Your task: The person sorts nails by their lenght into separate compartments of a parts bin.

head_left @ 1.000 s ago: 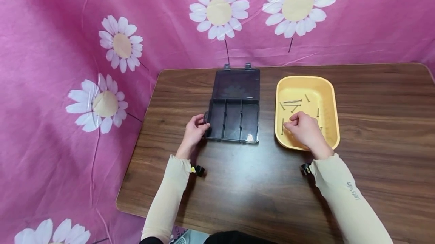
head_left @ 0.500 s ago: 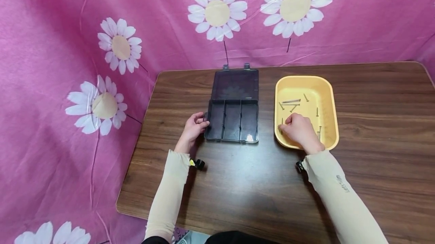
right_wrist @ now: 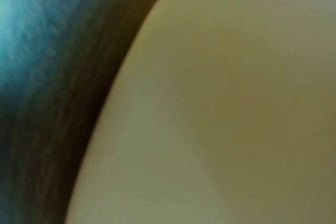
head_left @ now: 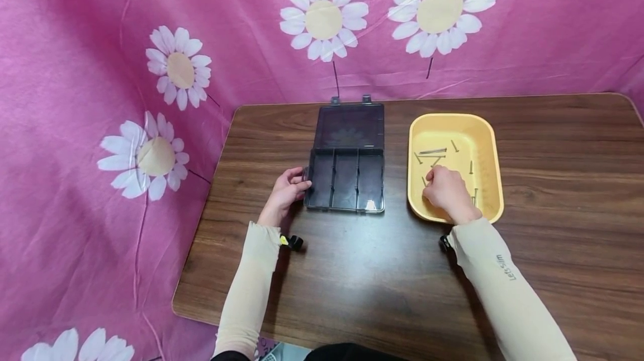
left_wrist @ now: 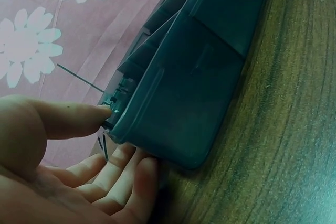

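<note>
On the left of the table, my left hand (head_left: 285,193) grips the left side of a dark see-through compartment box (head_left: 345,179). Its thumb (left_wrist: 79,119) lies on the top edge, with the other fingers under the side, as the left wrist view shows. The box's lid (head_left: 349,126) is folded back. To the right, my right hand (head_left: 448,193) is down inside a yellow tray (head_left: 485,132), fingers curled. The tip of a screw (head_left: 424,181) sticks out beside its fingers; the fingertips are hidden. Several other screws (head_left: 432,151) lie around in the tray.
Three long compartments, split by dividers (head_left: 358,179), make up the box. Box and tray stand side by side on a brown wooden table (head_left: 352,271). A pink flowered cloth (head_left: 241,25) hangs behind and along the left. The tray's wall (right_wrist: 199,103) fills the right wrist view.
My right hand reached to the screw at the tray's left side, then shifted slightly right. That screw has moved and tilted with it. The left hand stays at the box.
</note>
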Tool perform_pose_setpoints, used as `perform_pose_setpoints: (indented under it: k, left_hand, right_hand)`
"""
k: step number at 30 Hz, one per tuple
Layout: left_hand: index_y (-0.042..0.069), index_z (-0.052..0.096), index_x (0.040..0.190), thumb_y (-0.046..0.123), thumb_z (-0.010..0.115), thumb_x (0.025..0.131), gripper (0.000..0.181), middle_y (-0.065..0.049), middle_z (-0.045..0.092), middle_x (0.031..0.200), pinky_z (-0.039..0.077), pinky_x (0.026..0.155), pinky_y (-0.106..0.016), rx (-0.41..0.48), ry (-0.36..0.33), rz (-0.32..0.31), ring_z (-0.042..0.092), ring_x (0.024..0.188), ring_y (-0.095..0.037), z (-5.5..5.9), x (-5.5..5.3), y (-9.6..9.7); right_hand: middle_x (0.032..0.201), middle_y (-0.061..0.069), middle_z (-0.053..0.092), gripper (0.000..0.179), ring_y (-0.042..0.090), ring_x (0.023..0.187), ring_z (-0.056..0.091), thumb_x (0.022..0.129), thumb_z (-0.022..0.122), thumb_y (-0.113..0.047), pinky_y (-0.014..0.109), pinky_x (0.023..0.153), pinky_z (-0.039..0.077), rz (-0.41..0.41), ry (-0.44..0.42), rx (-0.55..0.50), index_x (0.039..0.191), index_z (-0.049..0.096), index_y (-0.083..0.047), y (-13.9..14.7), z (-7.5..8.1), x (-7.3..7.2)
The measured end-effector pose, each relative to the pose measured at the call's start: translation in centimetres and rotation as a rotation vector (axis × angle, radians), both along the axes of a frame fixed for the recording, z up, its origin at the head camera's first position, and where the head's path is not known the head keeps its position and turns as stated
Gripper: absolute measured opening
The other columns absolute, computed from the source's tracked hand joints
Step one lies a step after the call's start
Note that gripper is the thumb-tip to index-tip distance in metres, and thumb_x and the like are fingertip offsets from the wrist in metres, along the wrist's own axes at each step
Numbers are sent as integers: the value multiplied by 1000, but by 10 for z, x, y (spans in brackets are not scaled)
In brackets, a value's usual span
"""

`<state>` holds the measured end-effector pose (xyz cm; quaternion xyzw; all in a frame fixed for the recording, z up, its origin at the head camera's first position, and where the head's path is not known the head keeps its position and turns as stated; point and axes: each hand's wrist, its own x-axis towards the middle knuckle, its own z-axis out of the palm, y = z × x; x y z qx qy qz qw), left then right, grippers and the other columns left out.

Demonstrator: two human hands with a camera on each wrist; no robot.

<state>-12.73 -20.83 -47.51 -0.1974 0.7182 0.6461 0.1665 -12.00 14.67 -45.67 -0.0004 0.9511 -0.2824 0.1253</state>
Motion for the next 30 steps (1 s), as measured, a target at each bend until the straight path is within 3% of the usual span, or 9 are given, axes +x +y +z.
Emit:
perform_pose_setpoints:
  k: [3, 8, 17, 30]
  left_hand:
    - [9, 41, 128, 3, 62, 80, 53, -5, 55, 100, 46, 66, -26, 7, 2, -7, 55, 80, -11, 0, 0, -1]
    - [10, 42, 127, 3, 62, 80, 52, -5, 56, 101, 47, 67, -27, 12, -5, -8, 56, 81, -11, 0, 0, -1]
    - [10, 42, 127, 4, 61, 80, 51, -8, 56, 106, 47, 67, -28, 7, -14, -24, 56, 85, -13, 0, -1, -1]
    - [11, 42, 127, 5, 62, 81, 51, -5, 56, 101, 47, 68, -28, 20, -24, -19, 56, 85, -16, 1, 0, -2]
  right_hand:
    - [68, 11, 46, 7, 27, 64, 43, 63, 47, -3, 30, 50, 32, 7, -25, 17, 69, 47, -7, 1, 2, -1]
    - [54, -1, 21, 25, 17, 51, 28, 57, 48, -3, 27, 41, 24, 30, -52, 24, 52, 27, -16, 2, 4, -2]
    - [56, 5, 39, 21, 22, 53, 42, 60, 57, -12, 32, 40, 30, 43, -131, 99, 52, 38, -15, 3, 7, -2]
    - [55, 3, 40, 20, 21, 54, 44, 62, 58, -15, 31, 40, 29, 62, -111, 91, 52, 41, -16, 6, 4, 0]
